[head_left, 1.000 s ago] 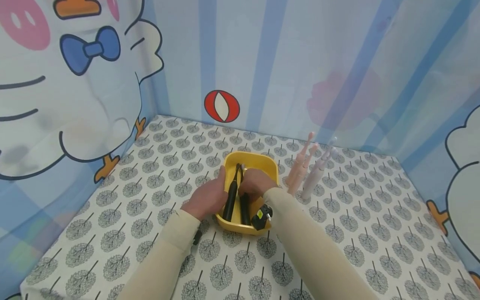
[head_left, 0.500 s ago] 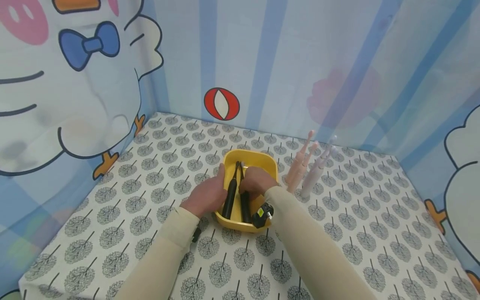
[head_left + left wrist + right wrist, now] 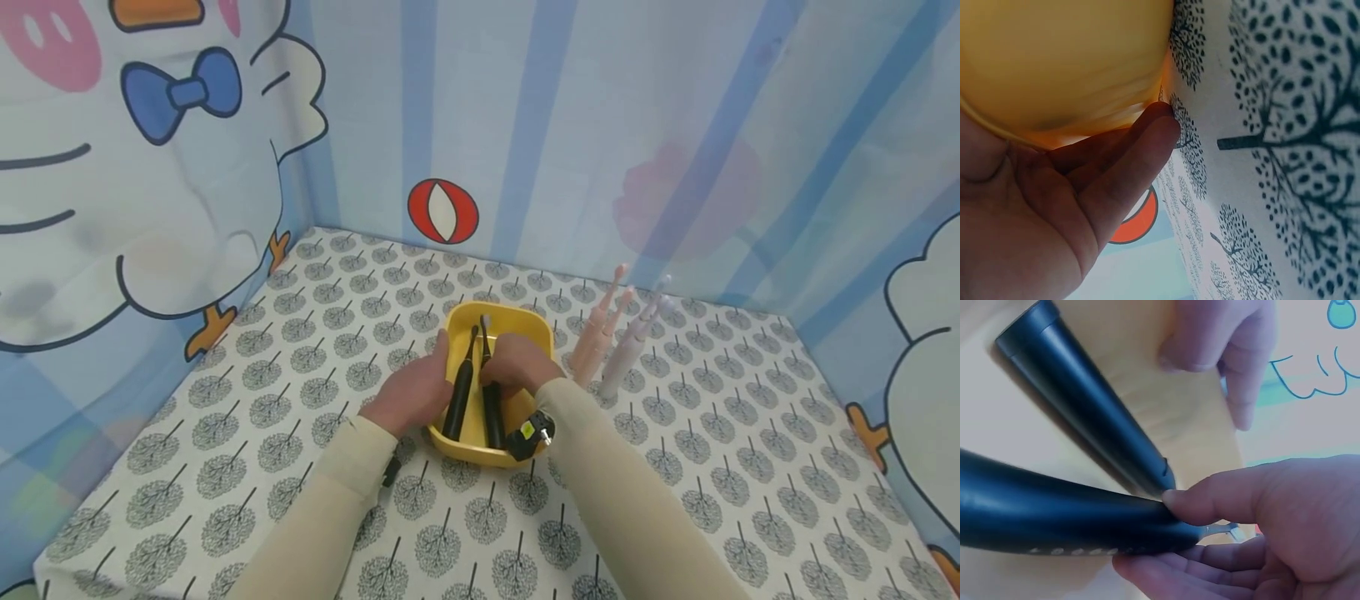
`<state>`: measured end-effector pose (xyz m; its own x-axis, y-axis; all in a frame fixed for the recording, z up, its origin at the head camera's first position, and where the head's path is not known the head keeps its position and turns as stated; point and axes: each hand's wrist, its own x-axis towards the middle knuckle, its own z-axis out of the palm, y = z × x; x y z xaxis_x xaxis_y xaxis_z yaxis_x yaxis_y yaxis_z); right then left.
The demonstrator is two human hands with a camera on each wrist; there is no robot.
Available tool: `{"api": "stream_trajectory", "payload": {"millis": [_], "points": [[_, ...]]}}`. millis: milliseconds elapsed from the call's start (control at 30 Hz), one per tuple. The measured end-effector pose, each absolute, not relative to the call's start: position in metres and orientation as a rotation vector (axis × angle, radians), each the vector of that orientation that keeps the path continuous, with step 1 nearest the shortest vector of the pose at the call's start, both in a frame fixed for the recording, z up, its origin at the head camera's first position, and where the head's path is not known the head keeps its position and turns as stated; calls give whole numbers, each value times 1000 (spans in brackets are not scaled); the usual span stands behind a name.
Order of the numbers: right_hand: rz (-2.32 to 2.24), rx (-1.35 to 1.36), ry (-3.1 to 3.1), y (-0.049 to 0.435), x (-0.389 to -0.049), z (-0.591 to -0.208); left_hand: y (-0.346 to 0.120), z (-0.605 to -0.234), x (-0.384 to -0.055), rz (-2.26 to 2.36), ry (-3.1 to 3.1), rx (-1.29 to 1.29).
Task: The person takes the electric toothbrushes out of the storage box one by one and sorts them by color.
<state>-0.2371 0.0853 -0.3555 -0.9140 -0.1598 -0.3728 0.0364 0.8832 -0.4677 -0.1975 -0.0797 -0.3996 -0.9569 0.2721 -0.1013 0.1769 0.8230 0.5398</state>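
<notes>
A yellow bin (image 3: 468,454) stands mid-table with two black electric toothbrushes inside. My left hand (image 3: 412,392) holds the bin's left wall. In the right wrist view, its thumb (image 3: 1194,337) lies inside the wall and its fingers are outside. The left wrist view shows fingers (image 3: 1129,156) reaching along the bin's underside. My right hand (image 3: 517,362) pinches the right black toothbrush (image 3: 1072,515) near the top of its handle, between thumb and fingers. Beside it in the bin lies the left black toothbrush (image 3: 1085,394), untouched. My right hand hides part of the bin's right side.
To the right of the bin stand two pink electric toothbrushes (image 3: 592,346) and pale lilac ones (image 3: 626,354) beside them. A tree-patterned cloth (image 3: 337,317) covers the table. Printed curtains (image 3: 480,108) rise behind and at both sides.
The right black toothbrush's head has shifted slightly rightward, away from the left one's head, while my right hand stays on it. My left hand keeps its place on the bin.
</notes>
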Motion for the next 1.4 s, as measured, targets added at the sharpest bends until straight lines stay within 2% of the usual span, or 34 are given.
{"api": "stream_trajectory", "payload": {"millis": [567,967,1400], "points": [[-691,-204,2825,106,-231,-334,-76,-400,-199,815,2820,315],[-910,-231,2915,118,-214,-324,-75,-402,-199,778,2817,273],[-1231,-365,2960,133,-195,-331,-75,-403,-198,773,2829,255]]}}
